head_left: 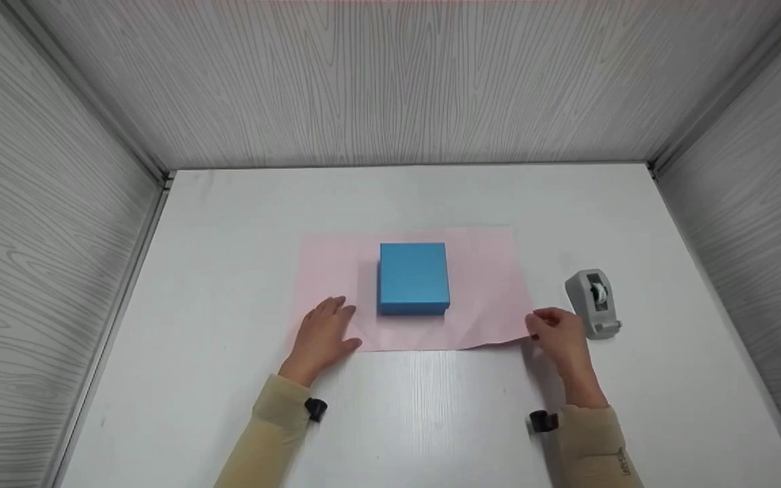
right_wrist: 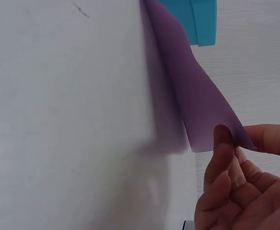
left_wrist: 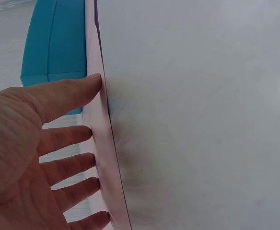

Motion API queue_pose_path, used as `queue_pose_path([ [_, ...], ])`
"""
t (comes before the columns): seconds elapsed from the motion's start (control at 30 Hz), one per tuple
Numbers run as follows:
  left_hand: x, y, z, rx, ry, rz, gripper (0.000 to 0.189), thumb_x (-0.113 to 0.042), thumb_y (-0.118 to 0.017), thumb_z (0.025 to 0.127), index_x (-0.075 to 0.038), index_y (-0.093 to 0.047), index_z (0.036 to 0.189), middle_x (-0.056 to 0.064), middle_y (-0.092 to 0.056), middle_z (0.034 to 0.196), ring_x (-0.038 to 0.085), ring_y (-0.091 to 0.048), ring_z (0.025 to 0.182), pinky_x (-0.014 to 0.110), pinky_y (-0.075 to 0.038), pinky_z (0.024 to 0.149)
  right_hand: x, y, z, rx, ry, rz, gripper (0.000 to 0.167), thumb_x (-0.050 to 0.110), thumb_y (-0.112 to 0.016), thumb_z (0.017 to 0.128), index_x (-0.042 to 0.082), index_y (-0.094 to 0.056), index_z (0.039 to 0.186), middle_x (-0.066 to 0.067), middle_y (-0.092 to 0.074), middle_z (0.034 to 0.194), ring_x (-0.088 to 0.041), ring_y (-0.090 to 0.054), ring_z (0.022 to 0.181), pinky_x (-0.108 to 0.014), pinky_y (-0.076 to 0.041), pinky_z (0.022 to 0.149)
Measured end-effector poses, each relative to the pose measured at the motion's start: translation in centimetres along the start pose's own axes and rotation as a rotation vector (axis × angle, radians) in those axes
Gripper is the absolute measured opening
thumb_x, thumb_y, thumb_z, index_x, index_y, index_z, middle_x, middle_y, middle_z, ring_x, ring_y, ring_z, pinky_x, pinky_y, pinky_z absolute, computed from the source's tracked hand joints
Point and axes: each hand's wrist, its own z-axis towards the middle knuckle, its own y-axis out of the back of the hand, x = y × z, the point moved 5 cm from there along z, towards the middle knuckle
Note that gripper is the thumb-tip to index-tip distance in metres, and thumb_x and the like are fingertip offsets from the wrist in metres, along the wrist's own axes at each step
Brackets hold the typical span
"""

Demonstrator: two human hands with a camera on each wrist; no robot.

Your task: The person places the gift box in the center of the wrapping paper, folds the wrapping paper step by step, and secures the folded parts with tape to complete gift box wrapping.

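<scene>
**Pink paper (head_left: 485, 285) held up at one corner, blue box (head_left: 413, 274) resting on it**

The sheet lies on the white surface (head_left: 404, 196), with the box a little right of its middle. The right hand (head_left: 558, 337) has its grip on the paper's near right corner, pinched between thumb and fingers. That corner stands clear of the surface; in the right wrist view its underside looks purple and it casts a shadow.

The left hand (head_left: 323, 339) has a released grip: its fingers are spread and touch the paper near its near left corner, and the thumb reaches the near edge. The box sits between the hands, touching neither.

A grey tape dispenser (head_left: 592, 303), with a roll of tape (head_left: 599, 293) in it, stands just beside the right hand, apart from the paper. Beige sleeves (head_left: 272, 420) cover both forearms, and a wood-grain wall (head_left: 404, 81) rises behind the surface.
</scene>
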Motion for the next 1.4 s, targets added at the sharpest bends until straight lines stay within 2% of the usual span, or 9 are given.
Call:
queue_pose_path([
  [0.33,0.0,0.0,0.0,0.011,-0.002,0.003,0.06,-0.027,-0.077,0.086,-0.003,-0.055,0.137,0.019,-0.045,0.146,0.036,-0.036,0.138,0.053,-0.029,0.11,0.7,-0.4,-0.2,-0.034,0.051,0.022,0.029,0.023,-0.059,0.097,-0.002,-0.063,0.11,-0.013,-0.063,0.097,-0.022,-0.059,0.082,-0.03,-0.051,0.071],
  [0.5,0.1,-0.1,0.1,0.019,0.0,0.015,0.06,-0.028,-0.076,0.086,-0.004,-0.055,0.137,0.018,-0.045,0.146,0.035,-0.036,0.138,0.052,-0.029,0.11,2.3,-1.1,-0.5,-0.08,0.139,0.014,0.022,0.017,-0.062,0.096,-0.002,-0.066,0.104,-0.013,-0.064,0.094,-0.021,-0.057,0.081,-0.026,-0.048,0.067],
  [0.7,0.1,-0.1,0.1,0.018,-0.004,0.004,0.06,-0.028,-0.076,0.086,-0.004,-0.055,0.136,0.018,-0.045,0.146,0.035,-0.036,0.137,0.052,-0.029,0.111,4.4,-2.5,-1.3,-0.083,0.226,0.001,0.018,0.016,-0.064,0.095,0.0,-0.069,0.102,-0.013,-0.068,0.103,-0.023,-0.061,0.094,-0.028,-0.048,0.074],
  [1.0,0.1,0.4,0.6,0.021,0.021,-0.029,0.056,-0.027,-0.072,0.089,-0.003,-0.055,0.137,0.018,-0.049,0.142,0.035,-0.04,0.134,0.055,-0.033,0.107,7.5,-5.0,-2.8,-0.057,0.409,0.003,0.011,0.011,-0.066,0.093,0.001,-0.069,0.095,-0.013,-0.07,0.11,-0.026,-0.066,0.098,-0.042,-0.053,0.087],
  [1.17,-0.3,1.0,1.2,-0.051,0.036,-0.132,0.045,-0.024,-0.064,0.095,-0.002,-0.057,0.134,0.018,-0.055,0.135,0.035,-0.048,0.128,0.051,-0.038,0.105,8.5,-6.4,-3.4,-0.033,0.487,-0.013,0.007,0.009,-0.067,0.092,0.003,-0.067,0.088,-0.012,-0.07,0.111,-0.028,-0.063,0.105,-0.048,-0.05,0.092],
  [1.33,-1.1,1.5,1.9,-0.123,0.057,-0.375,0.039,-0.021,-0.058,0.1,-0.001,-0.057,0.133,0.016,-0.059,0.13,0.03,-0.058,0.117,0.045,-0.045,0.099,9.2,-7.5,-4.0,-0.016,0.574,-0.02,0.01,0.008,-0.067,0.092,0.007,-0.065,0.082,-0.011,-0.07,0.111,-0.028,-0.061,0.113,-0.048,-0.048,0.095],
  [1.4,-1.5,1.7,2.1,-0.145,0.063,-0.474,0.039,-0.02,-0.058,0.1,0.0,-0.056,0.133,0.015,-0.061,0.126,0.028,-0.061,0.111,0.043,-0.047,0.096,9.4,-8.0,-4.2,-0.007,0.595,-0.021,0.011,0.009,-0.067,0.092,0.008,-0.064,0.081,-0.011,-0.07,0.112,-0.026,-0.063,0.11,-0.048,-0.047,0.096],
])
